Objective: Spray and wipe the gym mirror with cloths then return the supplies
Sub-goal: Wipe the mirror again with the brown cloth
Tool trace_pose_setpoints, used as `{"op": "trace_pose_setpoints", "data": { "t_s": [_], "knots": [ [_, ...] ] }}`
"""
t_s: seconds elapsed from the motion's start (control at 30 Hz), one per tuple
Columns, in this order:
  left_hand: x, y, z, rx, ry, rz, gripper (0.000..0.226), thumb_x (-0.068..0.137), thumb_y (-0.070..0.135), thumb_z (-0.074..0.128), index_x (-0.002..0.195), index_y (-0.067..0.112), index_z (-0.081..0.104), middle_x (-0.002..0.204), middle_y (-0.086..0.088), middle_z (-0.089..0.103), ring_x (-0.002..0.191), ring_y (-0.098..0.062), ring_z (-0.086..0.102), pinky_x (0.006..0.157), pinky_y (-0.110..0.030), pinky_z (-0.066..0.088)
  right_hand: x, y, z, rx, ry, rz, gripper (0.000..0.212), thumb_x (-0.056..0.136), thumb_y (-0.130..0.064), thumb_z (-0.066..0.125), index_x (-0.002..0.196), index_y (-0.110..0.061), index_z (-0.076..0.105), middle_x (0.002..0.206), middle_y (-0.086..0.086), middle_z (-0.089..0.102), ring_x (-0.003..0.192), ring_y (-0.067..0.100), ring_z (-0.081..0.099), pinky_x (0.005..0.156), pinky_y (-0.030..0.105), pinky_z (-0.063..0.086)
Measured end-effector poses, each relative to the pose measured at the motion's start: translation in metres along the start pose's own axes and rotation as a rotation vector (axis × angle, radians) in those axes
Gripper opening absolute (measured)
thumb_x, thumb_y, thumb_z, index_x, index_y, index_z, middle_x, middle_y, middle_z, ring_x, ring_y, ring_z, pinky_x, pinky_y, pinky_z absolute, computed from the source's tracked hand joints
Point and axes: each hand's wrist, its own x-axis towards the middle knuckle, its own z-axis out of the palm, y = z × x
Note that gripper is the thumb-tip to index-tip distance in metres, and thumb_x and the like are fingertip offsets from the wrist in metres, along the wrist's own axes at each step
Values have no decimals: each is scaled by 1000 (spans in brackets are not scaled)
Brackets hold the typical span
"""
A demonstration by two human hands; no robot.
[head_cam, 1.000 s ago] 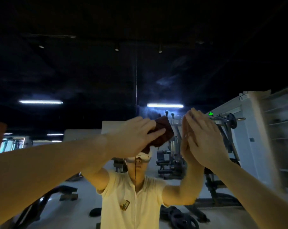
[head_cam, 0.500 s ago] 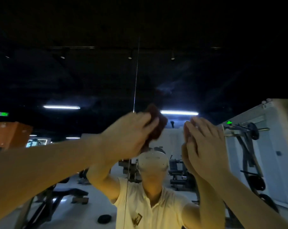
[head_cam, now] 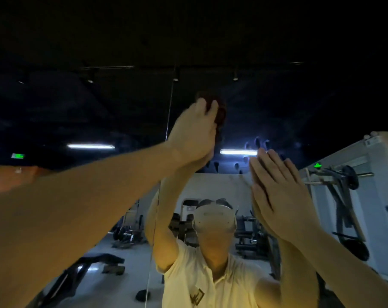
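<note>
The gym mirror (head_cam: 277, 103) fills the view in front of me, with a vertical seam (head_cam: 169, 112) just left of centre. My left hand (head_cam: 194, 132) is raised high and presses a dark brown cloth (head_cam: 219, 114) against the glass right of the seam. My right hand (head_cam: 275, 192) lies flat on the mirror with fingers together and holds nothing. Finger smudges (head_cam: 251, 147) show on the glass above it. No spray bottle is in view.
The mirror reflects a person in a pale polo shirt (head_cam: 199, 281) with a headset, weight machines (head_cam: 342, 196), a bench (head_cam: 95, 261), white walls and ceiling strip lights (head_cam: 90, 146).
My left hand has slid the cloth upward along the glass, from face height to well above the strip light. My right hand stays flat on the mirror. The view has tilted.
</note>
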Motion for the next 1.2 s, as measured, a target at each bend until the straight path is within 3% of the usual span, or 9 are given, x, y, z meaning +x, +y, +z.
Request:
{"op": "trace_pose_setpoints", "data": {
  "t_s": [0.13,0.23,0.33,0.5,0.6,0.7,0.83,1.03,1.2],
  "knots": [
    [-97,25,-8,34,-201,336,80,105,42,51,165,17,5,144,-7,29,118,-17,45,103,-31,39,-6,-1,-2,15,11,15,56,110,-38,15,161,-16,27,170,6,19,160,19,10,129,50,13],
    [-103,1,-17,322,-304,477,90,102,55,50,165,14,-1,145,-12,36,120,-23,49,107,-37,37,-7,-4,-3,-9,-8,43,59,110,-38,13,162,-15,27,171,6,18,160,22,10,128,52,14],
    [-45,-26,-18,537,-151,179,94,99,60,51,164,7,10,137,-17,49,109,-26,59,98,-41,45,-7,-4,-1,-36,-33,48,60,109,-40,10,163,-15,22,172,7,14,160,23,6,128,53,14],
    [-8,-10,-14,357,-144,-202,78,103,45,47,161,1,19,134,-20,52,105,-31,61,87,-41,50,-13,-6,-4,-26,-44,51,60,109,-38,12,164,-15,18,172,8,12,160,24,5,127,55,16],
    [-44,35,-13,317,-130,-157,88,101,47,52,162,-2,12,136,-23,49,101,-30,58,88,-40,50,-18,-6,-7,-25,-35,53,60,109,-37,13,164,-15,17,172,8,11,160,24,3,128,54,13],
    [-99,80,-7,203,-170,62,89,101,48,51,162,1,6,135,-21,47,100,-26,56,89,-38,47,-18,-9,-9,4,-19,66,58,110,-35,16,164,-14,21,172,7,12,160,22,3,129,52,10],
    [-132,70,-9,183,-302,269,86,107,47,45,163,6,-4,138,-16,41,113,-26,52,101,-37,41,-24,-17,-10,37,-11,132,58,109,-34,19,163,-14,23,172,8,16,160,23,6,128,54,12],
    [-123,-23,-24,464,-254,-14,88,101,53,44,163,5,3,132,-17,52,103,-26,56,98,-40,43,-42,-35,-11,62,-20,220,62,106,-35,18,163,-11,20,171,11,17,159,28,9,126,59,16],
    [-112,8,-21,364,-250,-228,78,103,45,40,161,0,15,127,-20,55,103,-29,58,95,-41,46,-58,-22,-20,48,-126,115,65,106,-40,15,164,-12,16,172,10,9,160,27,3,126,57,18]
  ]
}}
